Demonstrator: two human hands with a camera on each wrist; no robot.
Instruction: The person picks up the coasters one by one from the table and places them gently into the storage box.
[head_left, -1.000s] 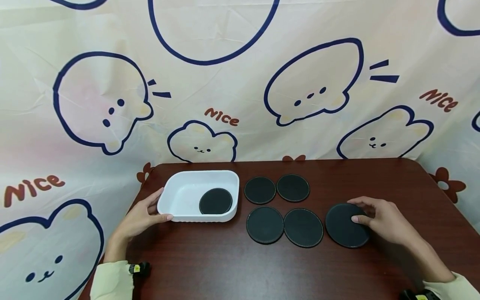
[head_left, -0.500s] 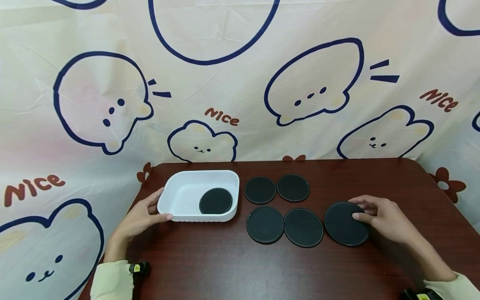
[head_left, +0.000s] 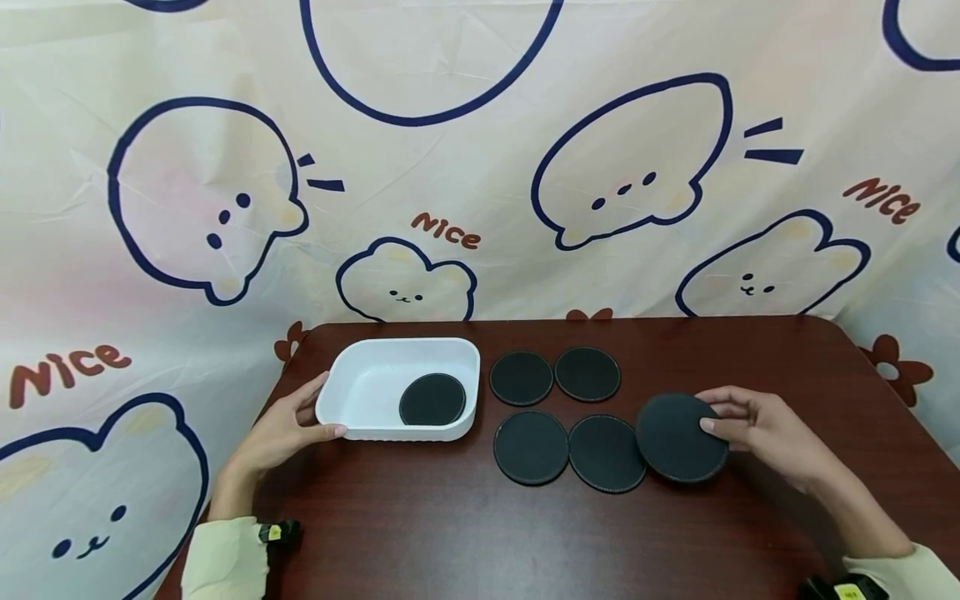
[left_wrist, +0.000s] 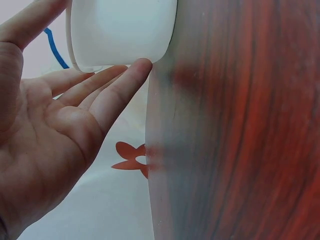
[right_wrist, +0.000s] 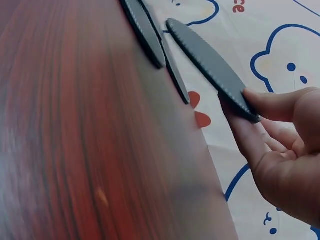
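My right hand [head_left: 765, 425] pinches a round black leather coaster [head_left: 678, 437] by its right edge, thumb on top and fingers beneath. In the right wrist view this coaster [right_wrist: 205, 65] is tilted and raised off the wood. From the head it slightly overlaps a flat coaster [head_left: 606, 454] to its left. At the left end of a white plastic tub [head_left: 360, 392], my left hand [head_left: 281, 429] grips the wall, thumb at the front corner and fingers along the side. One black coaster [head_left: 432, 400] lies inside the tub, towards its right.
Between tub and right hand lie more black coasters: two at the back, one [head_left: 521, 378] beside another [head_left: 587, 373], and one [head_left: 531, 447] at front left. The dark brown table [head_left: 480, 533] ends at a cartoon-printed cloth [head_left: 480, 167] behind.
The coaster in my right hand has lifted off the table, tilted, and moved slightly left and back. My left hand and the tub have stayed put.
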